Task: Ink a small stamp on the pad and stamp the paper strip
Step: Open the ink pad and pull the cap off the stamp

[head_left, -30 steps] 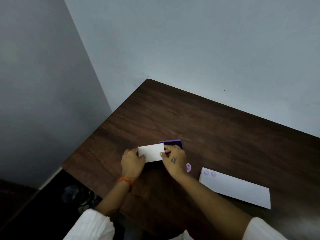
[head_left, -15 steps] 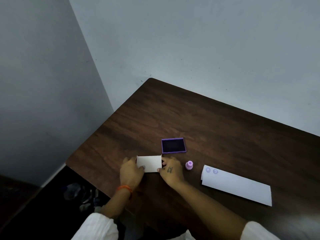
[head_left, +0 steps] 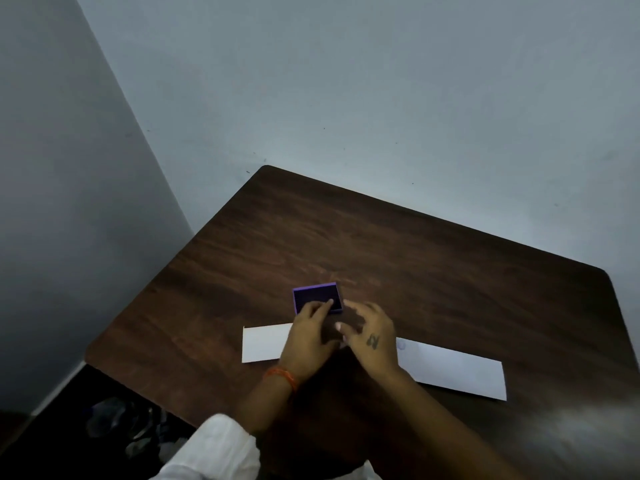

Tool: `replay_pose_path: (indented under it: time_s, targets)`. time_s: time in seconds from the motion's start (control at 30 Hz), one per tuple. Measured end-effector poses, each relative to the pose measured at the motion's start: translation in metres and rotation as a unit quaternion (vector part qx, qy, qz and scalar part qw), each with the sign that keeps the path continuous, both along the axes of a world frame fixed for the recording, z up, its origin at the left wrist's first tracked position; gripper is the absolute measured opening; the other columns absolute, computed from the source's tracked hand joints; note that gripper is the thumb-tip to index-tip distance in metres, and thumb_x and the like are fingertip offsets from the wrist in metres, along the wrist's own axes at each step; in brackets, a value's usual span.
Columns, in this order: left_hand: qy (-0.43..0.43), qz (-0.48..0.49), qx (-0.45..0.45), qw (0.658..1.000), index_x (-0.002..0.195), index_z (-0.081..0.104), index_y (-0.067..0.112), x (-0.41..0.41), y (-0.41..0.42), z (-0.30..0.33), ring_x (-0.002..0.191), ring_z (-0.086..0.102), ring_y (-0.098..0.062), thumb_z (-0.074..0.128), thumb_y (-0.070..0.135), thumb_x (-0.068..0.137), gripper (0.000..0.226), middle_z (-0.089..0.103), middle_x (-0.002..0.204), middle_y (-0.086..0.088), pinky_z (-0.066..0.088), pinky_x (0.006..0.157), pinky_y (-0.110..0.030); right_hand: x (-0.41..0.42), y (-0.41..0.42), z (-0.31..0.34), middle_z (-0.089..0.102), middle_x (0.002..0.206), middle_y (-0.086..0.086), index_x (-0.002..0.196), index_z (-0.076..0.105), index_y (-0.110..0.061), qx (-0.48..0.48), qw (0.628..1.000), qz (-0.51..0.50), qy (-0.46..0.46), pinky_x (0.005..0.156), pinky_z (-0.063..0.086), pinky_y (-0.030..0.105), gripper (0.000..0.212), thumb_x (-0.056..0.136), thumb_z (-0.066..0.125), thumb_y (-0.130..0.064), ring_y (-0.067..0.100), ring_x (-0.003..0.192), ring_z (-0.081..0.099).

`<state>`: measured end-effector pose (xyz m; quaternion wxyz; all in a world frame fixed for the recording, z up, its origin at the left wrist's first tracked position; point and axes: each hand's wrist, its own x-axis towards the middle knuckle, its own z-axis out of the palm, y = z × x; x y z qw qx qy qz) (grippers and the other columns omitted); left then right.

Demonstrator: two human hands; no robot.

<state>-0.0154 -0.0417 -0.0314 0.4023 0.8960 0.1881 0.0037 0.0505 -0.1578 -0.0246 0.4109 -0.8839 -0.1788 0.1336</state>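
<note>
I see the dark wooden table (head_left: 433, 271) pushed into a corner of grey wall (head_left: 346, 81), filling most of my view. On it lies the white paper strip (head_left: 457, 370), running to the right near the front edge, with a faint round mark at its left end just beside the right wrist. A shorter white card (head_left: 265, 344) lies to the left, its right end hidden under the left hand (head_left: 308, 337). The purple ink pad (head_left: 317, 296) sits open just beyond both hands. My left hand's fingers reach onto the pad's near edge, spread and holding nothing I can see. My right hand (head_left: 372, 336) hovers curled beside it, blurred; I cannot tell whether it grips anything. I cannot see the stamp: the hands cover that spot.
</note>
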Motion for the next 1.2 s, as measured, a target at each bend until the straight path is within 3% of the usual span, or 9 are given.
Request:
replay_pose_path:
  time_s: [0.07,0.17,0.37,0.53,0.63,0.73,0.83,0.97,1.2]
  targets:
    - [0.016,-0.012,-0.020,1.000,0.136,0.042,0.018,0.005,-0.008,-0.006,0.125,0.045,-0.022,0.072,0.020,0.076,0.067,0.044,0.138,-0.004,0.039,0.107,-0.034,0.001,-0.008,-0.006,0.060,0.118,-0.001,0.115,0.061,-0.024,-0.026,0.999,-0.007,0.018,0.078,0.038,0.009,0.037,0.079,0.070,-0.023,0.008,0.100,0.056]
    - [0.036,-0.022,-0.038,0.998,0.121,0.056,0.015,0.010,-0.014,-0.013,0.115,0.052,-0.020,0.072,0.023,0.076,0.048,0.053,0.128,-0.006,0.041,0.101,-0.030,-0.001,-0.014,-0.009,0.060,0.097,-0.012,0.105,0.066,-0.023,-0.034,0.999,-0.002,0.027,0.060,0.030,0.000,0.024,0.082,0.066,-0.029,-0.009,0.073,0.049]
    - [0.036,-0.023,-0.016,0.999,0.111,0.061,0.012,0.015,-0.017,-0.021,0.107,0.056,-0.020,0.063,0.023,0.084,0.030,0.059,0.120,-0.009,0.044,0.096,-0.030,0.001,-0.017,-0.009,0.061,0.076,-0.016,0.083,0.069,-0.025,-0.044,0.998,0.032,0.035,0.058,0.039,0.000,0.006,0.082,0.066,-0.019,-0.007,0.069,0.056]
    - [0.010,-0.018,-0.026,0.999,0.106,0.063,0.013,0.015,-0.015,-0.021,0.101,0.058,-0.016,0.067,0.022,0.082,0.026,0.061,0.114,-0.005,0.046,0.091,-0.026,0.007,-0.020,-0.009,0.069,0.081,-0.008,0.084,0.070,-0.022,0.007,0.996,0.021,0.083,0.067,0.043,0.008,0.007,0.080,0.068,-0.016,-0.001,0.075,0.061]
    - [-0.038,0.011,-0.108,0.993,0.099,0.068,0.016,0.014,-0.012,-0.017,0.091,0.064,-0.009,0.072,0.020,0.078,0.022,0.069,0.101,-0.001,0.053,0.085,-0.023,0.015,-0.024,-0.008,0.071,0.086,-0.004,0.091,0.071,-0.020,0.066,0.989,-0.038,0.127,0.074,0.051,0.018,0.013,0.079,0.071,-0.016,0.007,0.082,0.066]
    - [-0.046,0.029,-0.192,0.980,0.093,0.067,0.024,0.012,-0.009,-0.011,0.086,0.067,-0.001,0.074,0.016,0.075,0.021,0.072,0.093,0.006,0.052,0.077,-0.011,0.019,-0.028,-0.006,0.073,0.098,0.007,0.095,0.069,-0.017,0.140,0.954,-0.080,0.254,0.086,0.056,0.033,0.016,0.079,0.071,-0.012,0.019,0.092,0.069]
    - [-0.048,0.038,-0.227,0.972,0.091,0.067,0.026,0.012,-0.009,-0.006,0.085,0.067,0.003,0.075,0.011,0.074,0.025,0.072,0.091,0.009,0.051,0.075,-0.007,0.019,-0.031,-0.003,0.072,0.096,0.006,0.097,0.067,-0.014,0.200,0.912,-0.094,0.345,0.077,0.059,0.027,0.016,0.081,0.068,-0.011,0.018,0.089,0.070]
    - [-0.051,0.040,-0.236,0.970,0.090,0.068,0.029,0.013,-0.008,-0.002,0.084,0.066,0.006,0.075,0.011,0.074,0.025,0.072,0.089,0.011,0.049,0.071,-0.003,0.015,-0.030,0.000,0.071,0.090,-0.001,0.092,0.069,-0.021,0.169,0.925,-0.084,0.330,0.060,0.054,0.016,0.009,0.084,0.065,-0.019,0.012,0.084,0.068]
    - [-0.058,0.042,-0.244,0.967,0.091,0.071,0.025,0.011,-0.003,0.000,0.085,0.068,0.001,0.077,0.012,0.072,0.025,0.074,0.091,0.008,0.054,0.075,-0.010,0.021,-0.031,0.008,0.070,0.096,0.004,0.102,0.066,-0.016,0.187,0.915,-0.050,0.353,0.070,0.057,0.023,0.017,0.085,0.064,-0.015,0.014,0.084,0.068]
